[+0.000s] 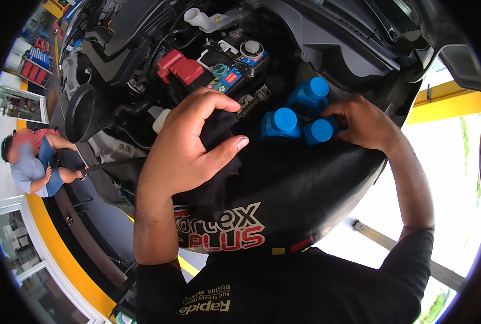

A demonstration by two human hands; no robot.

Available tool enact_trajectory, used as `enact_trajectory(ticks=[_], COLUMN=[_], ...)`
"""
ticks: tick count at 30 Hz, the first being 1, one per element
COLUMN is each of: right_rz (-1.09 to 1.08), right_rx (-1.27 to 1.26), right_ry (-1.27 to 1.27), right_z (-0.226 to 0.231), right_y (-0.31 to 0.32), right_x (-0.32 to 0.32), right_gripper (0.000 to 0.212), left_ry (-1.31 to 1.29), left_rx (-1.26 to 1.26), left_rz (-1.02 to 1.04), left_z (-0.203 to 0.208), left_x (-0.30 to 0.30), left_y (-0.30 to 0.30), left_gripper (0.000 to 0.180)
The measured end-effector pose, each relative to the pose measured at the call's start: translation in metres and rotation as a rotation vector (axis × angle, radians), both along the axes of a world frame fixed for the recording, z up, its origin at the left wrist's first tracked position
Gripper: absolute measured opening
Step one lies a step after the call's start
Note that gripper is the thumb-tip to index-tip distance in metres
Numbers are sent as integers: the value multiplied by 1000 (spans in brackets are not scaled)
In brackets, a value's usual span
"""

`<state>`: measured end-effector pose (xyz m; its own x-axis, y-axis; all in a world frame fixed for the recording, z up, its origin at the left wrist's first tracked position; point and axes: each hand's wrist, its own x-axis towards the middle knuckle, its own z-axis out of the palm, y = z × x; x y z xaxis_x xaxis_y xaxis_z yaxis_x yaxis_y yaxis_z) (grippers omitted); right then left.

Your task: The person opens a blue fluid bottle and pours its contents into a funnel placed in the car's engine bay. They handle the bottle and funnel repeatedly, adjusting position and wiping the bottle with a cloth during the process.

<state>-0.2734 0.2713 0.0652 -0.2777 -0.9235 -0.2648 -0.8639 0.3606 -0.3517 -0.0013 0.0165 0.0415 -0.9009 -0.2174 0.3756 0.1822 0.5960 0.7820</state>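
Observation:
Three blue bottles with round blue caps stand close together at the engine bay's edge: one at the back (309,93), one at the front left (280,123) and one at the front right (319,131). My right hand (359,123) comes in from the right, its fingers curled against the side of the front right bottle. A bunched black cloth (217,129) is in my left hand (189,146), whose thumb and index finger stand apart around it. Below both hands lies a black fender cover (316,173) with large printed lettering.
Beyond my left hand sits a car battery (235,63) with a red terminal cover (180,67). A black funnel (83,113) rises at the left, and a white filler neck (196,18) at the top. Another person (35,167) sits at the far left.

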Motion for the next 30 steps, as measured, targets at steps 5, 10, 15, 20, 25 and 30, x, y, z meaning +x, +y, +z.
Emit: enact_trajectory(ticks=[5, 10, 15, 20, 25, 30], right_rz=[-107, -123, -171, -222, -264, -260], right_rx=[104, 95, 94, 84, 72, 45], right_ry=[-50, -83, -114, -211, -316, -343], right_z=[0, 2, 11, 16, 25, 37], right_y=[-6, -2, -4, -1, 2, 11], right_x=[-3, -7, -5, -9, -16, -21], right_gripper=[50, 53, 52, 54, 55, 58], left_ry=[-11, -7, -35, -67, -61, 44], left_rx=[30, 73, 157, 175, 211, 367], left_rz=[0, -8, -5, -19, -15, 53], left_z=[-5, -12, -20, -21, -23, -12], left_x=[-3, -1, -1, 0, 2, 2], left_y=[3, 2, -1, -4, -8, -7], left_gripper=[39, 36, 35, 32, 32, 34])
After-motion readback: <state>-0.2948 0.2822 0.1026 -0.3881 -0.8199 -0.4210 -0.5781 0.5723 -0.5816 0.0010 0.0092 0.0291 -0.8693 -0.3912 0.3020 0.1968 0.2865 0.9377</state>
